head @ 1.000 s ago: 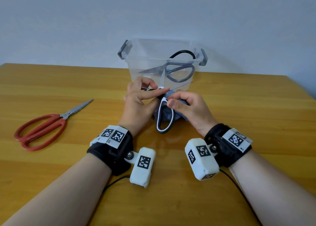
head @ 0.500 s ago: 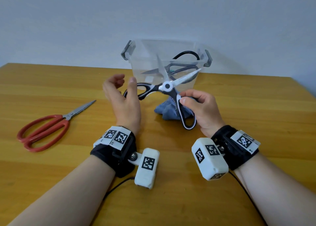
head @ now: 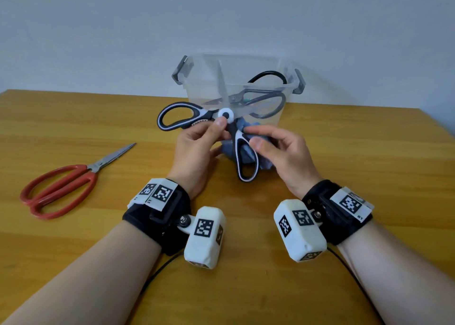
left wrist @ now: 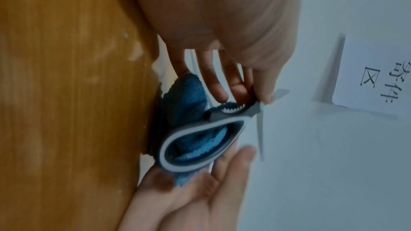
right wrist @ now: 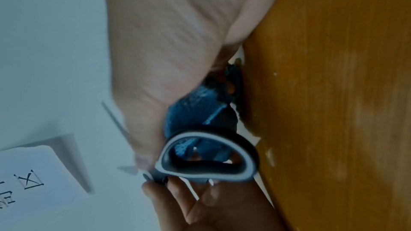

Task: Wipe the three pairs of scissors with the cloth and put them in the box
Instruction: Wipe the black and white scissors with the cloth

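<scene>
With the black-and-white scissors (head: 222,118) splayed wide open, the person is exposing both blades for wiping: one blade is pointing up in front of the box (head: 275,63), the other is hidden behind the right hand. The left hand (head: 197,147) is pinching the scissors at the pivot, thumb tip just under the white pivot cap, so the pair is staying put while the handles are hanging free, one loop out to the left, one down toward the person. The right hand (head: 280,150) is curling loosely around the blue cloth (head: 246,152), which is bunched behind the lower handle loop and, in the wrist views, showing through it; how firm that grip is cannot be told. The whole lot is being held just above the worktop (head: 369,152), close in front of the box, likely to keep the drop-in short.

Grey scissors (head: 261,100) are already lying inside the clear box. Red scissors (head: 61,189) are lying shut on the worktop, well to the left, untouched. Judgement: second pair mid-wipe, one pair boxed, one to go.
</scene>
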Motion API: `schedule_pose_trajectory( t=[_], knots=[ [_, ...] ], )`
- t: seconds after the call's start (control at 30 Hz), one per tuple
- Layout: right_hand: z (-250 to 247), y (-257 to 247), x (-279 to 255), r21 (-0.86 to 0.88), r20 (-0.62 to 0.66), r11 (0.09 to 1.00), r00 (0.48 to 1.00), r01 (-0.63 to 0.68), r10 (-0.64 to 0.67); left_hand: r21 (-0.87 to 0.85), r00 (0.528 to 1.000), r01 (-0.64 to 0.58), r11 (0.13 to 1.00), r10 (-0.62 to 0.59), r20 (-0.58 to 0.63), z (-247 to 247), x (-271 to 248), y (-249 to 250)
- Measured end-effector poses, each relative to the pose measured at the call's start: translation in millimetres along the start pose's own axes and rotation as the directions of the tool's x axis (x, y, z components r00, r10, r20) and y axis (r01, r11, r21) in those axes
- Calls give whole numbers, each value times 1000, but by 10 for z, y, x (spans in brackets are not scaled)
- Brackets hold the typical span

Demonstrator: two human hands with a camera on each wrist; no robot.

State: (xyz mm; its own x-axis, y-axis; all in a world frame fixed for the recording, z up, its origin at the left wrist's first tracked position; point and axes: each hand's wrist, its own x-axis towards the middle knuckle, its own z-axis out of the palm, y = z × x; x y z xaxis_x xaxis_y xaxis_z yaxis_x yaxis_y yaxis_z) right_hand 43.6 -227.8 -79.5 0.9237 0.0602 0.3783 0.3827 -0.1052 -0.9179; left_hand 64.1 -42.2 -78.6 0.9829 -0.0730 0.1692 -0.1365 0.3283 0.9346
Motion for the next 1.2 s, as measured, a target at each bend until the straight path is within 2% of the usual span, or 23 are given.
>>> schedule_pose_trajectory(
  t=[0.1, 0.17, 0.3, 0.4, 0.53, 0.57, 0.63, 0.7, 0.77, 0.87, 0.93, 1.0, 1.07, 1.13, 1.2],
  knots=[
    [-13, -15, 11, 131, -100, 991, 994, -30, 43, -154, 998, 21, 988, -29, -51, -16, 9, 32],
    [-17, -14, 31, 171, -182, 983, 979, -63, 94, -199, 998, 29, 980, -39, -50, -16, 5, 51],
    [-42, -29, 63, 323, -303, 938, 926, -124, 227, -200, 995, 90, 976, -80, 56, -3, 4, 36],
    [-70, -66, 81, 456, -305, 883, 912, -111, 273, -168, 982, 132, 977, -105, 160, 9, -24, 39],
    [-35, -79, 56, 427, -186, 889, 946, -167, 267, -95, 968, 144, 985, -120, 221, 52, -68, 49],
    [-21, -63, 51, 388, -181, 905, 948, -176, 262, -83, 972, 130, 988, -110, 208, 52, -65, 46],
    [-18, -29, 44, 310, -250, 939, 940, -149, 232, -111, 986, 101, 989, -84, 147, 45, -55, 48],
    [-58, 0, 60, 248, -383, 963, 903, -103, 195, -181, 994, 94, 979, -80, 80, 40, -38, 65],
    [-117, 10, 82, 280, -495, 957, 842, -79, 215, -233, 995, 98, 967, -97, 16, 42, -36, 101],
    [-171, 15, 104, 335, -574, 941, 781, -53, 248, -252, 992, 127, 959, -120, 42, 54, -53, 126],
    [-159, 6, 103, 328, -561, 943, 791, -59, 245, -248, 977, 167, 954, -127, 170, 51, -72, 115],
    [-108, -8, 89, 301, -494, 951, 841, -70, 219, -230, 943, 205, 951, -128, 307, 39, -89, 104],
    [-51, -25, 70, 265, -409, 960, 890, -96, 202, -214, 916, 220, 952, -127, 380, 40, -93, 105],
    [-25, -30, 56, 243, -353, 963, 915, -115, 198, -216, 921, 211, 953, -120, 370, 63, -99, 116],
    [-39, -36, 62, 244, -379, 964, 904, -108, 197, -198, 956, 163, 967, -105, 275, 73, -96, 112]
  ],
)
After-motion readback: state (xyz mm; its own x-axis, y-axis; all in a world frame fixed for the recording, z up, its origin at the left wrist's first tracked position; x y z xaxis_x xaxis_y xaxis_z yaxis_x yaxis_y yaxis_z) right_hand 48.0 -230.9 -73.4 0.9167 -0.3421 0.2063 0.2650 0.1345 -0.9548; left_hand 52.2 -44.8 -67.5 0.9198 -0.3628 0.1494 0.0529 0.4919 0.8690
